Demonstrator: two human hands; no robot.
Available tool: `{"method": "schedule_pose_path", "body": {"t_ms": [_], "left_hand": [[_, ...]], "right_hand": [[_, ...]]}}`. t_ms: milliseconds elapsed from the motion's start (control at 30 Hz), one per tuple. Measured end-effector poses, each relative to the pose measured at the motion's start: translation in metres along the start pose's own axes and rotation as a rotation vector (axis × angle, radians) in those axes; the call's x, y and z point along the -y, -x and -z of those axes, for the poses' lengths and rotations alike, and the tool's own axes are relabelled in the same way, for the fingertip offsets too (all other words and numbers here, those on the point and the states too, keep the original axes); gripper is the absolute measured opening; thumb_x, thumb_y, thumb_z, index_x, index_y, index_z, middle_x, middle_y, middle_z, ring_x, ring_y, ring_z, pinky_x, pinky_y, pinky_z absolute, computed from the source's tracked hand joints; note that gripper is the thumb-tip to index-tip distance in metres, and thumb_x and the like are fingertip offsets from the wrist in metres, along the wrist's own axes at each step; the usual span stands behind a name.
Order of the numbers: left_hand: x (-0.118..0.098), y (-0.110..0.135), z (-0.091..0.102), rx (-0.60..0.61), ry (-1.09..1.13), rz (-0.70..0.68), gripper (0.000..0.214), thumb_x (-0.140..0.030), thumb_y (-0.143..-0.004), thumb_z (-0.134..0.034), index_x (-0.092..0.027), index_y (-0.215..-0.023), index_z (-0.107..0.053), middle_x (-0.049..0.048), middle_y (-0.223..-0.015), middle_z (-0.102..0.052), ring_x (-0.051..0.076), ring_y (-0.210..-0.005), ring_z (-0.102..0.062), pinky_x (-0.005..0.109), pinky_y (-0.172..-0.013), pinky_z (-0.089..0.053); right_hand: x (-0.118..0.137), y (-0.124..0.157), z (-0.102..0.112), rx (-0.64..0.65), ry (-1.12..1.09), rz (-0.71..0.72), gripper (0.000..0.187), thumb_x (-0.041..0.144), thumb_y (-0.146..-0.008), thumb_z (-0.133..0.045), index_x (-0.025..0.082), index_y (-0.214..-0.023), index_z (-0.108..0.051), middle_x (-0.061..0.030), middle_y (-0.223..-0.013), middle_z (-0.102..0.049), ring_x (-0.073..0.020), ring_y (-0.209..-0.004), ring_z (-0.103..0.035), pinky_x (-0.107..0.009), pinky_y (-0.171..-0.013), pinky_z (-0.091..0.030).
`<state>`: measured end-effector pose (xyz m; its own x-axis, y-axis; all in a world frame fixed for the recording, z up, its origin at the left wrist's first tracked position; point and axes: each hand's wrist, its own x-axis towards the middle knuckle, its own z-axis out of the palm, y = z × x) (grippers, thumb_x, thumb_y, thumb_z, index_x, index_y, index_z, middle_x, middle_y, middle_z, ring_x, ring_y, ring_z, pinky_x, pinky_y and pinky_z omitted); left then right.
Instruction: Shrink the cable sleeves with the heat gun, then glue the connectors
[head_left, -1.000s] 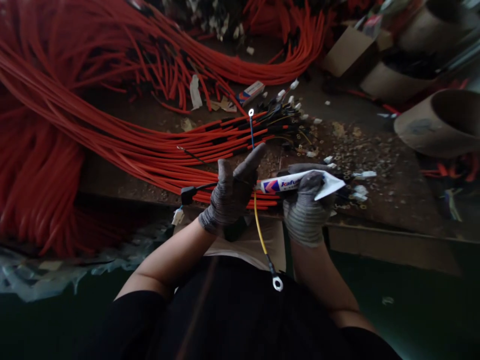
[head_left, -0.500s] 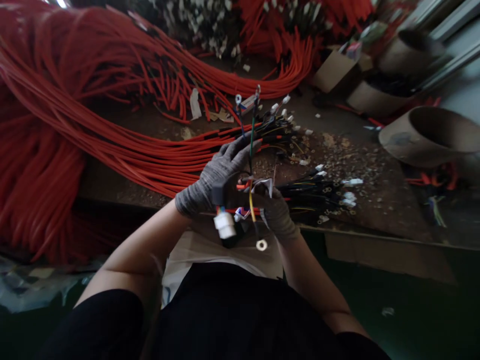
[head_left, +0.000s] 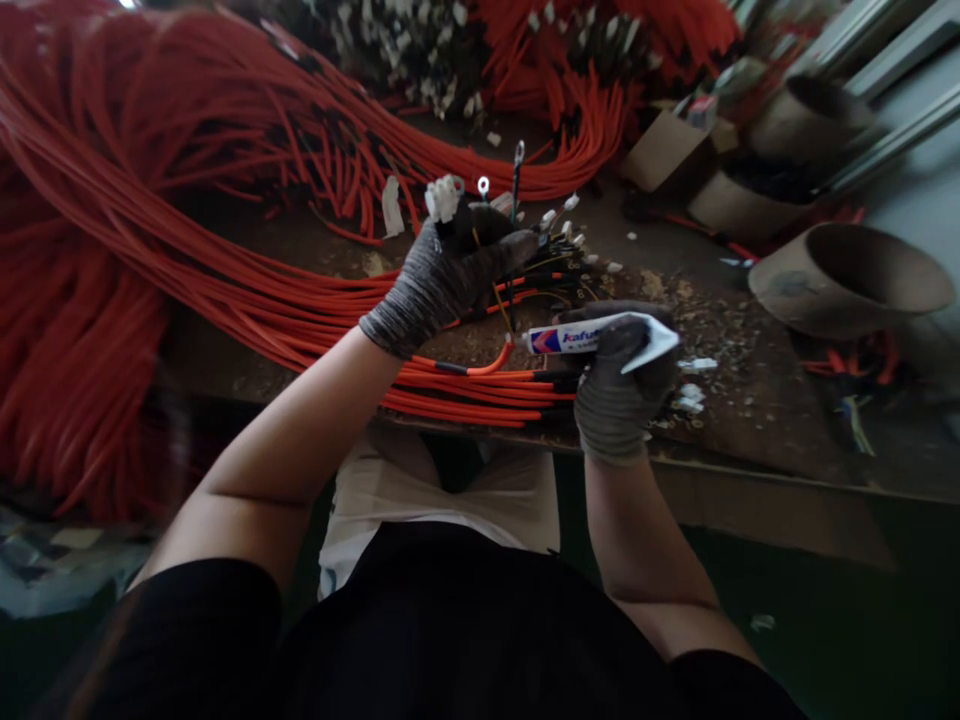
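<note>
In a grey knit glove, my left hand (head_left: 461, 265) grips the wire end of a cable. A white connector (head_left: 443, 199) and ring terminals (head_left: 484, 186) stick up past its fingers. From this hand the wires run down to the cut end of an orange tube (head_left: 493, 360). My right hand (head_left: 622, 380), gloved too, is closed around a white glue tube (head_left: 574, 338) with blue and red print. The tube's nozzle points left and meets or nearly meets the orange tube's end; contact cannot be told. The glue tube's tail is folded.
Bundles of orange cables (head_left: 262, 270) cover the left side of the bench. Other cable ends with white connectors (head_left: 691, 397) lie beyond my right hand. Cardboard cylinders (head_left: 847, 280) and a small box (head_left: 664, 145) stand at the right. Small scraps litter the bench top.
My left hand has turned, lifting the white connector from below to above it. My right hand has moved right, and the glue tube now shows plainly, pointing at the orange tube's end.
</note>
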<state>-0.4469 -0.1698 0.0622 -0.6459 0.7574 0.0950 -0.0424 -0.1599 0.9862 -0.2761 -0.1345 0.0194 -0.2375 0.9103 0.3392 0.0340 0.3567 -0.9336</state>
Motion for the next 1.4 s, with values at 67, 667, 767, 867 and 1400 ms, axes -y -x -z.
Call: {"method": "schedule_pose_path", "body": {"t_ms": [67,667,767,867,1400], "left_hand": [[0.003,0.000,0.002,0.054,-0.075,0.015,0.021,-0.013,-0.079,-0.076,-0.016,-0.063,-0.062,-0.0027,-0.057,-0.056,0.007,-0.054,-0.046,0.021,-0.052,-0.042],[0.015,0.156,-0.006,0.614,-0.515,-0.495,0.019,-0.040,-0.088,-0.062,-0.024,-0.091,-0.073,0.0003,-0.081,-0.075,0.010,-0.057,-0.065,0.019,-0.046,-0.046],[0.025,0.166,-0.016,0.803,-0.686,-0.580,0.027,-0.040,-0.093,-0.053,-0.021,-0.097,-0.072,0.0024,-0.067,-0.071,0.012,-0.050,-0.062,0.022,-0.040,-0.039],[0.029,0.165,-0.020,0.866,-0.786,-0.632,0.031,-0.039,-0.096,-0.047,-0.019,-0.101,-0.070,0.0035,-0.065,-0.069,0.013,-0.052,-0.063,0.023,-0.041,-0.039],[0.019,0.064,-0.018,0.491,-0.468,-0.457,0.029,-0.029,-0.096,-0.056,-0.015,-0.118,-0.067,0.0091,-0.119,-0.069,0.019,-0.107,-0.067,0.030,-0.092,-0.055]], "right_hand": [[0.000,0.003,0.003,0.025,0.107,0.061,0.033,0.057,-0.089,-0.055,0.025,-0.089,-0.064,-0.0061,-0.089,-0.071,-0.0221,-0.085,-0.069,-0.041,-0.083,-0.057],[-0.020,0.005,0.048,0.508,-0.172,-0.043,0.023,0.047,-0.092,-0.060,0.027,-0.084,-0.070,0.0002,-0.070,-0.071,-0.0136,-0.056,-0.066,-0.026,-0.049,-0.053],[-0.019,0.007,0.052,0.550,-0.134,0.026,0.018,0.037,-0.096,-0.057,0.026,-0.090,-0.069,0.0005,-0.075,-0.071,-0.0127,-0.061,-0.067,-0.026,-0.055,-0.055],[-0.013,0.002,0.045,0.690,-0.127,0.075,0.019,0.037,-0.096,-0.056,0.022,-0.092,-0.068,-0.0011,-0.078,-0.070,-0.0132,-0.065,-0.067,-0.027,-0.060,-0.055],[-0.035,0.009,0.064,0.421,-0.115,-0.130,0.033,0.058,-0.086,-0.060,0.027,-0.083,-0.071,-0.0061,-0.090,-0.072,-0.0269,-0.097,-0.068,-0.047,-0.085,-0.058]]}}
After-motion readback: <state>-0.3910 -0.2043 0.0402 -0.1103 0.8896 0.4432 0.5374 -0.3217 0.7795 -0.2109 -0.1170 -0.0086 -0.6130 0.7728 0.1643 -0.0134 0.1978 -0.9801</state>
